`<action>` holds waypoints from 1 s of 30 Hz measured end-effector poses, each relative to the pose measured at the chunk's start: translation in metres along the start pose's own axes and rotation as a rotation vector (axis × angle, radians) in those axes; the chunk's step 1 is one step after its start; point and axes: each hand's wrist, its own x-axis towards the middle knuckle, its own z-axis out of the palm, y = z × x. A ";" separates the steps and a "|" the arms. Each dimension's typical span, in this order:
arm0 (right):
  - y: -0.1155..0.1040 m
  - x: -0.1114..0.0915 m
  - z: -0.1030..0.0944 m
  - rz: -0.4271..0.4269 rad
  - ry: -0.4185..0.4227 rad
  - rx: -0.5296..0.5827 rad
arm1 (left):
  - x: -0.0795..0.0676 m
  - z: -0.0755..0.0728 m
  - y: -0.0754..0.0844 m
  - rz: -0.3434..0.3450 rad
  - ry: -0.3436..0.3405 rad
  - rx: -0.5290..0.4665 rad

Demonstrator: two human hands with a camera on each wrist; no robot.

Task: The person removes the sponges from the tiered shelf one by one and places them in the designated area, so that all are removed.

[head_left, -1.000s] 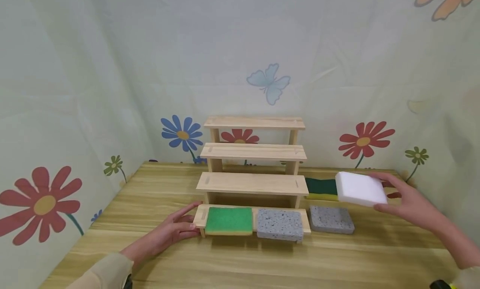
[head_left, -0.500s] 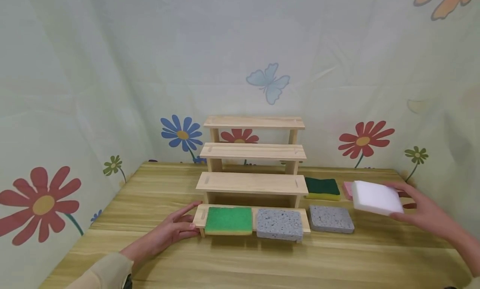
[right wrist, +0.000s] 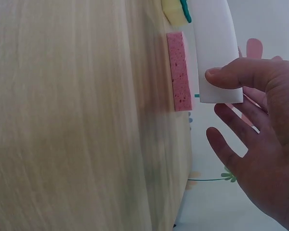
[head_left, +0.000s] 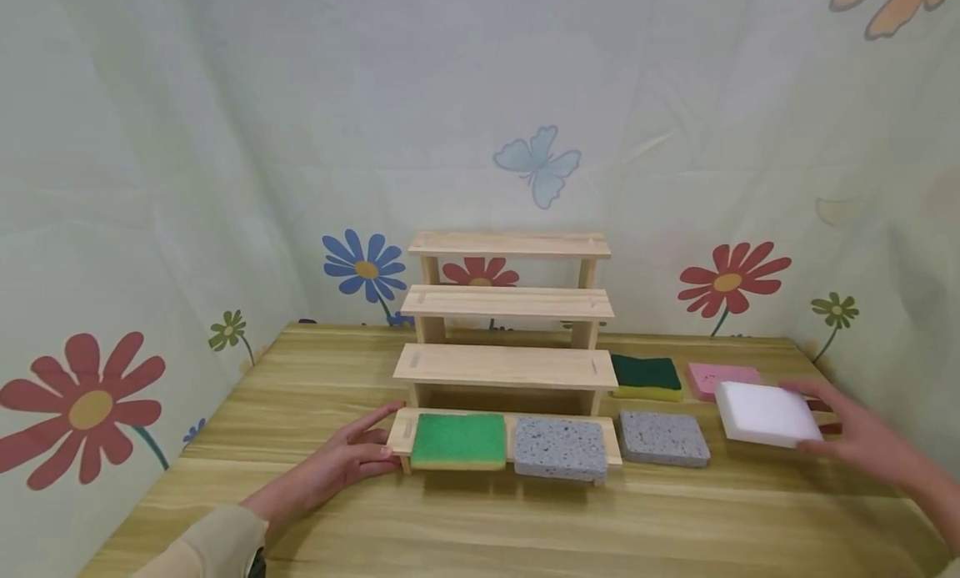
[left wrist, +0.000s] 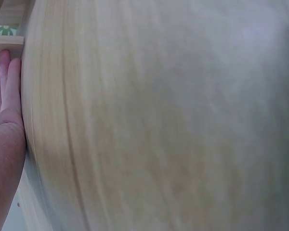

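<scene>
My right hand (head_left: 862, 432) pinches a white melamine sponge (head_left: 768, 414) by its right end, thumb on the near side. In the right wrist view the white sponge (right wrist: 214, 43) is raised over the table, beside a pink sponge (right wrist: 179, 72). My left hand (head_left: 348, 457) touches the left end of the lowest step of a stepped wooden stand (head_left: 506, 365). The left wrist view shows its fingers (left wrist: 10, 89) straight, tips at the board. On that step lie a green-topped sponge (head_left: 459, 440) and a grey speckled block (head_left: 559, 449).
Right of the stand, on the wood-grain table (head_left: 525, 536), lie a second grey speckled block (head_left: 663, 438), a dark green and yellow sponge (head_left: 647, 378) and the pink sponge (head_left: 720, 378). A flower-printed cloth (head_left: 645, 128) hangs behind and at the sides.
My right hand has carried the white sponge rightward and lower, toward me, uncovering the pink sponge and more of the dark green one. My left hand has stayed at the stand.
</scene>
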 end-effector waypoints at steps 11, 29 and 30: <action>0.020 -0.003 0.012 -0.032 -0.074 0.038 | -0.001 0.002 0.002 -0.015 0.006 -0.006; 0.032 -0.002 0.017 -0.031 -0.201 0.079 | -0.002 0.000 0.001 -0.014 0.005 0.001; 0.032 -0.002 0.017 -0.037 -0.202 0.086 | -0.002 0.001 0.001 -0.017 0.009 0.001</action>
